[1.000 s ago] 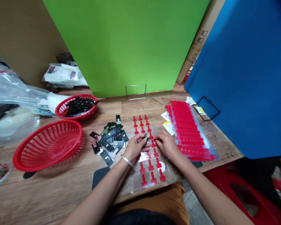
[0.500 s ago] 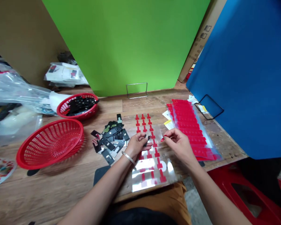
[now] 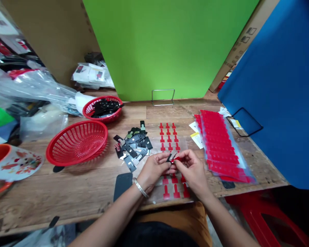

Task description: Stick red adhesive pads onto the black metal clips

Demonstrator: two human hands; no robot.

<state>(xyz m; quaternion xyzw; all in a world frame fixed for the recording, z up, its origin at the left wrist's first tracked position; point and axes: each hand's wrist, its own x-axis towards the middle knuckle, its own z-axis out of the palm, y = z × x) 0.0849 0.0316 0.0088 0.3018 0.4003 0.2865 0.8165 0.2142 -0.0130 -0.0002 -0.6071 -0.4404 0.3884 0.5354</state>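
Note:
My left hand (image 3: 156, 169), with a bracelet at the wrist, pinches a small black plate (image 3: 169, 158). Against that plate my right hand (image 3: 192, 168) holds a red T-shaped sticker (image 3: 177, 159) between thumb and fingertips. Both hands meet above a clear sheet (image 3: 154, 196) that carries rows of red T-shaped stickers (image 3: 176, 190); the fingers hide the sheet's middle. Left of the hands lies a loose pile of black plates (image 3: 134, 145), some with a pale cut-out or metal patch.
A red basket (image 3: 51, 152) stands at left, and a smaller one (image 3: 86, 111) behind it holds black plates. Stacked red sticker sheets (image 3: 218, 144) lie at right. A floral mug (image 3: 18, 163) sits far left. Green (image 3: 170, 44) and blue boards (image 3: 278, 85) rise behind.
My right hand has moved left with the red sticker, bringing it to the black plate in my left hand. The camera view has turned left, bringing the mug into view.

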